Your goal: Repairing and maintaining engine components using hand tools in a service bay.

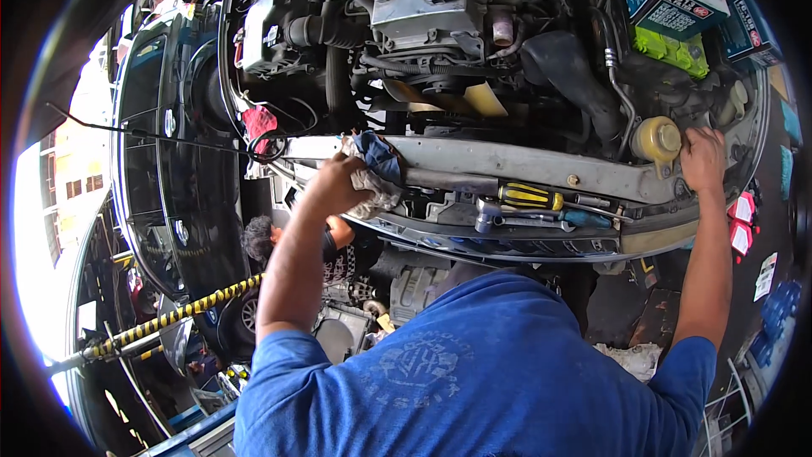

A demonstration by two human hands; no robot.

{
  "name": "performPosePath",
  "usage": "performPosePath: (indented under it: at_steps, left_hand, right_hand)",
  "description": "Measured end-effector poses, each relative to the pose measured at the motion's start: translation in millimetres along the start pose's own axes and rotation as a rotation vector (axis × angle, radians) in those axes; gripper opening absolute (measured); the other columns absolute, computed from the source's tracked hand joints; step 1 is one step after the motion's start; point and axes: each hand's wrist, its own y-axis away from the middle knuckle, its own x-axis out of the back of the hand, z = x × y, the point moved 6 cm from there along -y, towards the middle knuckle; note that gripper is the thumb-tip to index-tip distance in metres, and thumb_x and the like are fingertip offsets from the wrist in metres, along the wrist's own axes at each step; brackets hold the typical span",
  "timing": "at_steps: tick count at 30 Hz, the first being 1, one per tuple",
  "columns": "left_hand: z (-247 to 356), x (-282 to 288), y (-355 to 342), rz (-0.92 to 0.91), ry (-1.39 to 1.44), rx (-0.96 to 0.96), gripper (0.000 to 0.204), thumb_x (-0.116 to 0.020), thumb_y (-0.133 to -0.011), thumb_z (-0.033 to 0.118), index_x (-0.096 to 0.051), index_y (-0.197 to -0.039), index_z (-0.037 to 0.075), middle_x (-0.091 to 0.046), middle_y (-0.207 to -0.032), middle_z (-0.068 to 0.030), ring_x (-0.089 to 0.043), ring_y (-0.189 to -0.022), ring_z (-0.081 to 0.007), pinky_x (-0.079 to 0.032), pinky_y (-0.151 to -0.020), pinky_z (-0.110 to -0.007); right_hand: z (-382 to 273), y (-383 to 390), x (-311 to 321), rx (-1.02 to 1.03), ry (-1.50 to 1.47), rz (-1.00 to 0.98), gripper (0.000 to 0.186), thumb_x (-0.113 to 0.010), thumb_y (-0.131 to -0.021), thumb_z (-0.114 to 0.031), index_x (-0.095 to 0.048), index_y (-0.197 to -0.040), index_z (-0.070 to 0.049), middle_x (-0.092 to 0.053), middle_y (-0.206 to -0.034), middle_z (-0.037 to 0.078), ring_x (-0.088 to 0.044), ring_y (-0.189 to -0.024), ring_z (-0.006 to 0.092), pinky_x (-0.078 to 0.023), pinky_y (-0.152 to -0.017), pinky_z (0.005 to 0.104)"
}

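A crumpled rag [381, 158], dark blue with a dirty whitish part, lies over the metal crossmember [533, 159] at the car's front. My left hand [341, 182] has its fingers closed on this cloth. Far to the right, my right hand [704, 159] rests on the bodywork beside a reservoir with a yellowish cap [656, 139]; its fingers appear laid out, with nothing seen in them. Between the hands, a yellow-and-black screwdriver [531, 196], a ratchet [487, 215], a wrench [531, 223] and a blue-handled screwdriver [585, 218] lie along the front ledge.
Beyond the crossmember is the engine [427, 8], with fan blades [484, 100] showing. Boxes [677, 0] stand at the far right. A thin rod [152, 132] crosses the left side. A person [260, 237] crouches below my left arm. A yellow-black striped pole [182, 313] and dark car [152, 161] are left.
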Motion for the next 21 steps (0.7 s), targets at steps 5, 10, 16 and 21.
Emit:
performPosePath:
  at_steps: [5, 10, 16, 21]
  left_hand:
    - [-9, -7, 22, 0.232, 0.250, -0.009, 0.014, -0.073, -0.078, 0.004, -0.070, -0.092, 0.002, -0.064, -0.096, -0.0163, -0.063, -0.097, -0.0343, -0.050, -0.087, -0.041]
    - [-60, 7, 38, 0.210, 0.843, 0.113, 0.024, -0.067, -0.087, -0.002, -0.066, -0.110, 0.003, -0.068, -0.104, -0.0074, -0.065, -0.101, -0.0221, -0.052, -0.090, -0.033]
    - [-38, 44, 36, 0.296, 1.794, -0.294, 0.078, -0.079, -0.082, 0.029, -0.042, -0.147, 0.009, -0.050, -0.144, -0.0144, -0.050, -0.132, -0.0342, -0.043, -0.110, -0.054]
    - [-39, 80, -15, 0.530, 0.926, -0.170, 0.054, -0.054, -0.092, 0.049, -0.054, -0.131, 0.012, -0.063, -0.122, -0.0090, -0.060, -0.114, -0.0260, -0.048, -0.098, -0.047]
  right_hand:
    - [1, 2, -2, -0.007, 0.005, 0.009, 0.008, -0.062, -0.083, -0.011, -0.063, -0.079, -0.004, -0.065, -0.082, 0.013, -0.061, -0.091, 0.0311, -0.043, -0.090, 0.0432]
    - [-1, 1, -4, -0.012, -0.002, -0.003, 0.009, -0.062, -0.084, -0.012, -0.064, -0.079, -0.004, -0.065, -0.082, 0.013, -0.061, -0.091, 0.0314, -0.043, -0.091, 0.0433]
    - [4, -1, 8, -0.043, -0.021, 0.002, 0.009, -0.062, -0.084, -0.012, -0.065, -0.080, -0.004, -0.065, -0.082, 0.014, -0.061, -0.091, 0.0318, -0.043, -0.091, 0.0431]
    - [-8, -4, 5, -0.057, -0.026, -0.030, 0.008, -0.066, -0.079, -0.014, -0.067, -0.077, -0.007, -0.068, -0.084, 0.012, -0.062, -0.092, 0.0293, -0.042, -0.093, 0.0438]
